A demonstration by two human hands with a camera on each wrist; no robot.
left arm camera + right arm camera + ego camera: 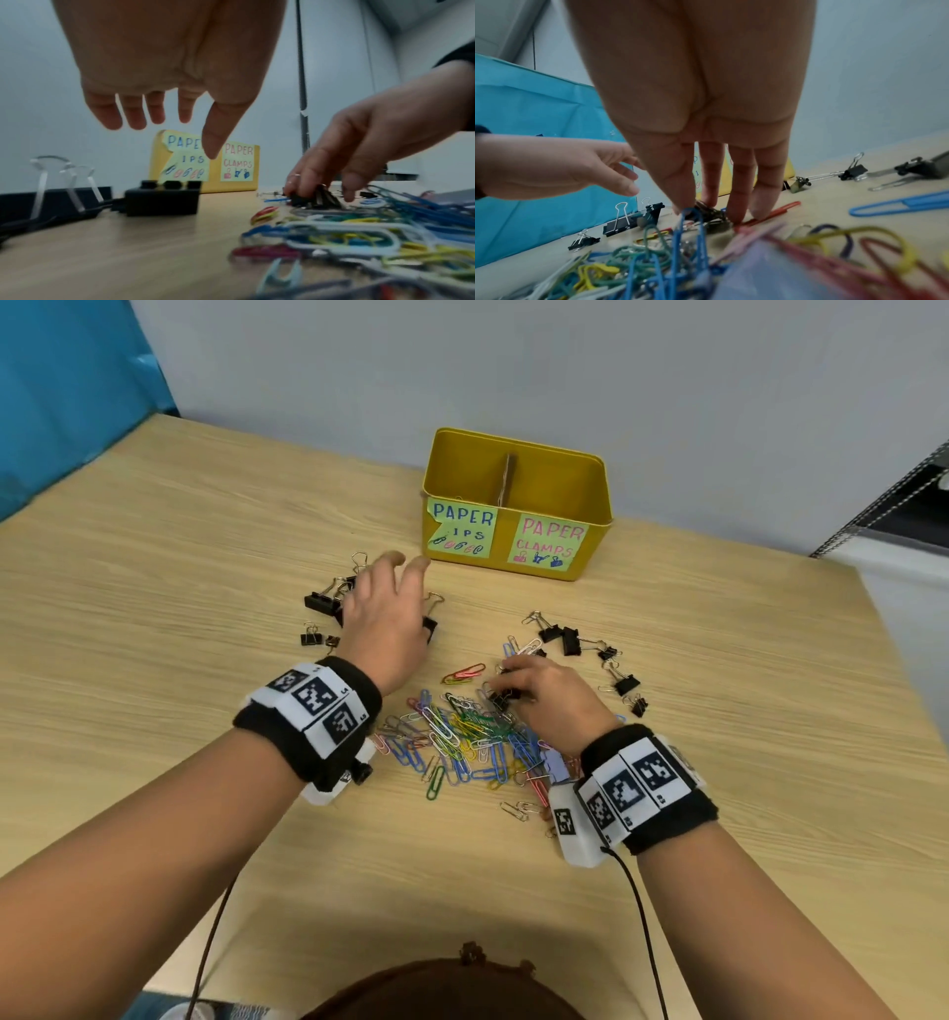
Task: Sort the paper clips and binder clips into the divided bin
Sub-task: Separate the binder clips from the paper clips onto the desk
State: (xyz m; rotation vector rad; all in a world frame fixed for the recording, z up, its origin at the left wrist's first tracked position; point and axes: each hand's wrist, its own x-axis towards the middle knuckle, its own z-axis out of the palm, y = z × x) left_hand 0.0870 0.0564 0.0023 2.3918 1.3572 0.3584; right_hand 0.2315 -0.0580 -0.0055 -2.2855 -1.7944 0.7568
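Observation:
A yellow divided bin (565,469) stands at the back of the table, labelled for paper clips on its left half and paper clamps on its right (237,162). Coloured paper clips (462,737) lie heaped in front of me. My left hand (395,567) hovers open, fingers spread (110,115), above black binder clips (321,603); one large black clip (162,200) sits just below it. At the far edge of the heap, my right hand (500,685) pinches a small black binder clip (313,198), fingertips (736,213) down on the table.
More black binder clips (570,639) are scattered right of the heap, and two small ones (310,636) lie at the left. A pale purple packet (557,762) lies under my right wrist. A blue sheet (61,377) hangs at the far left.

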